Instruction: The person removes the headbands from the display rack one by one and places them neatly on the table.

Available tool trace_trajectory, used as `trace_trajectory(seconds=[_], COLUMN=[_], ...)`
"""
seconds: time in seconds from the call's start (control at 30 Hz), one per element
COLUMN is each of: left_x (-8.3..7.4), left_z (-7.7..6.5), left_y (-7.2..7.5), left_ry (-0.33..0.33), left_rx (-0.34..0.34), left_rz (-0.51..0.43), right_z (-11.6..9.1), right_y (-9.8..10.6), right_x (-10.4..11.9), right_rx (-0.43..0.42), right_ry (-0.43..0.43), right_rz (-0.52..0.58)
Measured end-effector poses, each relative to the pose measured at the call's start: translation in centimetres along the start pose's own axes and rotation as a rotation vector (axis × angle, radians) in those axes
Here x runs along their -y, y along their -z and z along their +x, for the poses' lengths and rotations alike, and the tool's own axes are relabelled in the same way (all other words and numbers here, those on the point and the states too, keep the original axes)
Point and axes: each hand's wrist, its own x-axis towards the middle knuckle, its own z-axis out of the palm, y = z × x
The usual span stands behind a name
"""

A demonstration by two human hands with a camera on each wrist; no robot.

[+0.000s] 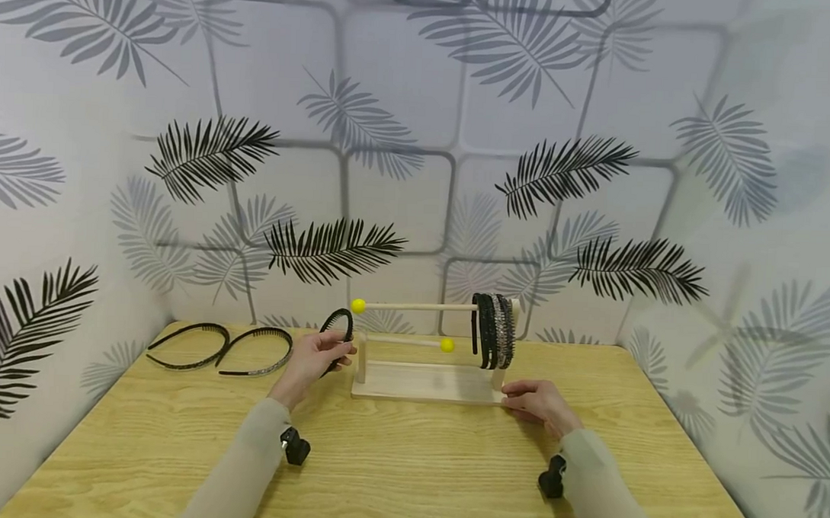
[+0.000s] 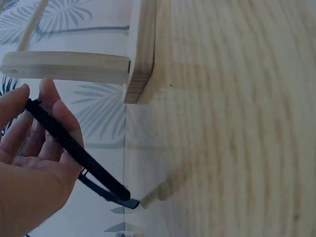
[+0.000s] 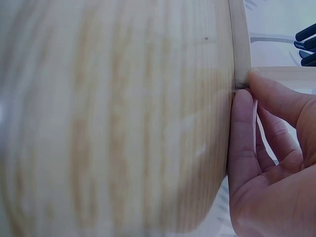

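In the head view my left hand (image 1: 311,362) holds a black toothed headband (image 1: 349,323) beside the left end of a wooden rack (image 1: 424,395). The left wrist view shows thumb and fingers pinching this headband (image 2: 81,157), with its two ends pointing down near the tabletop. My right hand (image 1: 540,404) grips the right front corner of the rack's base; in the right wrist view, thumb and forefinger pinch the base (image 3: 241,44) at its end. Several headbands (image 1: 496,330), black and glittery, hang bunched at the right end of the rack's upper rod (image 1: 416,306).
Two more black headbands (image 1: 187,367) lie at the back left of the wooden table (image 1: 408,457). Yellow balls cap the upper rod's left end and the lower rod (image 1: 408,341). A leaf-patterned wall covering (image 1: 403,198) rises behind and at both sides.
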Motion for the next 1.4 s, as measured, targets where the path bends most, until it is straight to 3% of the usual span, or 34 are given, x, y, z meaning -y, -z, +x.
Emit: trace_trajectory(seconds=[0.27, 0.57, 0.93, 1.17, 1.4], left_x=[1.0, 1.5, 1.8, 2.1, 2.3], left_z=[1.2, 2.0, 2.3, 2.7, 3.1], left_y=[0.0, -0.2, 0.0, 0.3, 0.5], left_ry=[0.049, 0.058, 0.07, 0.09, 0.077], left_rx=[-0.023, -0.039, -0.014, 0.011, 0.042], left_rz=[0.061, 0.162, 0.339, 0.357, 0.437], right_z=[0.1, -0.1, -0.2, -0.4, -0.2], right_y=[-0.1, -0.1, -0.3, -0.3, -0.2], right_x=[-0.1, -0.1, 0.1, 0.0, -0.1], right_rx=[-0.019, -0.008, -0.012, -0.018, -0.014], right_ry=[-0.003, 0.004, -0.008, 0.01, -0.003], right_rz=[0.031, 0.015, 0.02, 0.028, 0.031])
